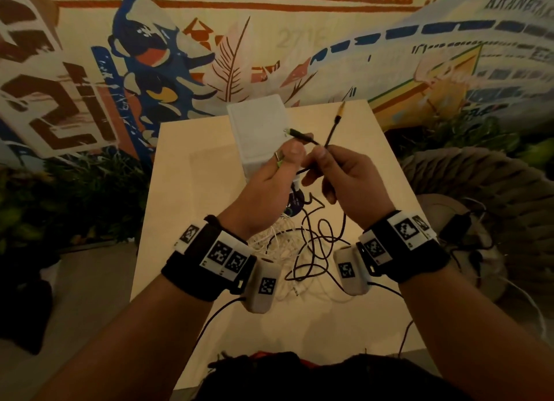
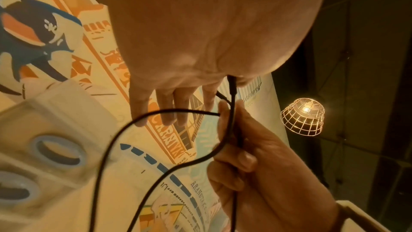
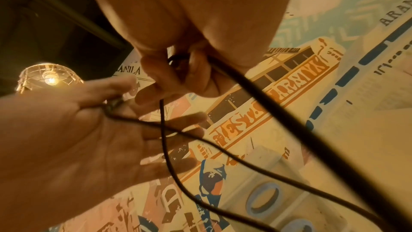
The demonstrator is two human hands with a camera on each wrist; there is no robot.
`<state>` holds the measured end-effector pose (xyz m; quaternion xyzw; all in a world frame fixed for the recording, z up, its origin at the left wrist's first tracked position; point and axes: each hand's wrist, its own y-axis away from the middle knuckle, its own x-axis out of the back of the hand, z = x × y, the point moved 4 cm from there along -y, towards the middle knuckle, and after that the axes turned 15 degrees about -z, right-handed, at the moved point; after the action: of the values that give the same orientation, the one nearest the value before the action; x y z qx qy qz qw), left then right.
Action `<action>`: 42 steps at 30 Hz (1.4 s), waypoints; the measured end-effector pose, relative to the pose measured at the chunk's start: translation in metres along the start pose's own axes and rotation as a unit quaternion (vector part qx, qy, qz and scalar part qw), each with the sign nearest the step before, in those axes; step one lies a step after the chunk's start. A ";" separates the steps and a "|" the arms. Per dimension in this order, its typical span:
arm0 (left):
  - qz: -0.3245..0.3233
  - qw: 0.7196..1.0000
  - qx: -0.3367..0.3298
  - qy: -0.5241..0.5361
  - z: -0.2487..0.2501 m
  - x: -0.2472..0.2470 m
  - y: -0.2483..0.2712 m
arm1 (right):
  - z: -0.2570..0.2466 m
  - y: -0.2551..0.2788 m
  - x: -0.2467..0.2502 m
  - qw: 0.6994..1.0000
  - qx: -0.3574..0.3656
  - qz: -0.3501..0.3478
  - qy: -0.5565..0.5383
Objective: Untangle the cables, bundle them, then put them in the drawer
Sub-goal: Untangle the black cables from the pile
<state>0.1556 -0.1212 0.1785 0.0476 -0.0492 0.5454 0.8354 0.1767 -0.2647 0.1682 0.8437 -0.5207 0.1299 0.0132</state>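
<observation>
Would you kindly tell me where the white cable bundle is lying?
In the head view, the white cable bundle lies on the table below the left hand.

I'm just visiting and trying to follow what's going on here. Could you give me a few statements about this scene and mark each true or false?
1. Both hands hold a black cable above the table. True.
2. The left hand is empty. False: its fingers pinch a plug end of the black cable.
3. White cables lie tangled on the table. True.
4. The right hand rests flat on the table. False: it is raised, gripping the cable.
5. The white drawer unit stands on the floor. False: it stands on the table.
</observation>
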 end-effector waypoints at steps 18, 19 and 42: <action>0.102 0.987 0.086 0.087 -0.005 -0.004 0.003 | 0.003 0.016 -0.030 0.995 -0.006 -0.081 0.049; 0.108 0.986 0.101 0.072 -0.009 -0.004 0.003 | 0.003 0.017 -0.030 0.996 0.002 -0.067 0.056; 0.046 0.998 0.025 0.047 0.015 0.006 0.016 | 0.066 0.047 0.056 0.963 -0.064 0.255 -0.060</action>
<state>0.1432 -0.1118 0.1941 0.0407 0.0017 0.5861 0.8092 0.1724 -0.3463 0.1119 0.6866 -0.7257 0.0443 0.0025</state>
